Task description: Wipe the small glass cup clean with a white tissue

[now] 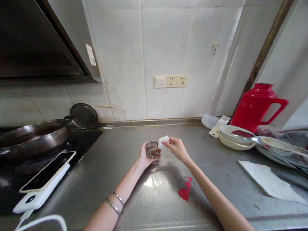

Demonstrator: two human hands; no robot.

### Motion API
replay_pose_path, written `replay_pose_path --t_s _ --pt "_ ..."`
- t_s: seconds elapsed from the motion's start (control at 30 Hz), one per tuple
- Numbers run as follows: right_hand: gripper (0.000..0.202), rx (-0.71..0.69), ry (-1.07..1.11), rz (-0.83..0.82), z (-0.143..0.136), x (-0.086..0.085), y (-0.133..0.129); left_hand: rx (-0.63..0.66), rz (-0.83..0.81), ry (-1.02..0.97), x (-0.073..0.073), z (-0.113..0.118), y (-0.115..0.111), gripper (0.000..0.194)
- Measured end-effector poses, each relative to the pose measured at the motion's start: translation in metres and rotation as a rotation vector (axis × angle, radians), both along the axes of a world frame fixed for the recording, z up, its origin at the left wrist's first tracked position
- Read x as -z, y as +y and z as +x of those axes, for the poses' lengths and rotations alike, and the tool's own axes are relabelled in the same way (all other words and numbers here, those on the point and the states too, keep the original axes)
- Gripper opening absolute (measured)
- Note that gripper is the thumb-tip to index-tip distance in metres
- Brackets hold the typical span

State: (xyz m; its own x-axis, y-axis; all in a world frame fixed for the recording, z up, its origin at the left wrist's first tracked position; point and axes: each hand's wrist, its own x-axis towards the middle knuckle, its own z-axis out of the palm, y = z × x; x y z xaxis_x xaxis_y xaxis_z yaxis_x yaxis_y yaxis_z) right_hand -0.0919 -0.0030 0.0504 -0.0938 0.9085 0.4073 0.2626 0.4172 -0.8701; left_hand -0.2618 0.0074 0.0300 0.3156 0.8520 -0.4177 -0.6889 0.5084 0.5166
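My left hand [145, 156] holds a small clear glass [152, 150] above the steel counter [152, 197], tipped so its mouth faces me. My right hand [176, 148] pinches a small white wad of tissue [163, 140] right at the rim of the glass. Two thin bracelets circle my left wrist. A red smear [185, 189] lies on the counter below my right forearm.
A dark wok [29, 136] sits on the hob at left, with a phone on a white power bank [43, 181] beside it. At right stand a red jug [258, 106], stacked white bowls [235, 137], a glass lid [285, 150] and a white paper napkin [269, 182].
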Motion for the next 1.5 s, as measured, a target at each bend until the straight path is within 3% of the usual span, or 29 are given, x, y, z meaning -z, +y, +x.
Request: replay_pose_path --t_s 0.17,0.33,0.67,0.9,1.17,1.3,1.5 --pt "0.031 -0.043 -0.026 0.002 0.003 0.006 -0.004 0.060 0.021 0.112 -0.005 0.000 -0.007 0.034" --pt "0.064 -0.037 -0.111 0.038 0.005 0.005 -0.007 0.092 0.039 0.149 -0.008 0.004 -0.013 0.030" --pt "0.021 -0.019 -0.352 0.214 0.007 0.001 -0.015 0.070 0.001 0.151 -0.009 0.007 -0.016 0.026" --pt "0.018 -0.050 -0.383 0.244 0.014 0.002 -0.008 0.072 0.022 0.103 -0.007 0.004 -0.014 0.025" --pt "0.019 -0.073 -0.250 0.122 0.016 -0.001 -0.010 0.111 0.009 0.156 -0.007 0.006 -0.016 0.027" --pt "0.039 -0.074 -0.197 0.088 0.016 0.003 -0.008 0.128 -0.010 0.169 -0.006 0.008 -0.016 0.027" --pt "0.026 -0.025 -0.258 0.108 0.018 0.002 -0.008 0.184 0.003 0.128 -0.005 0.008 -0.016 0.032"
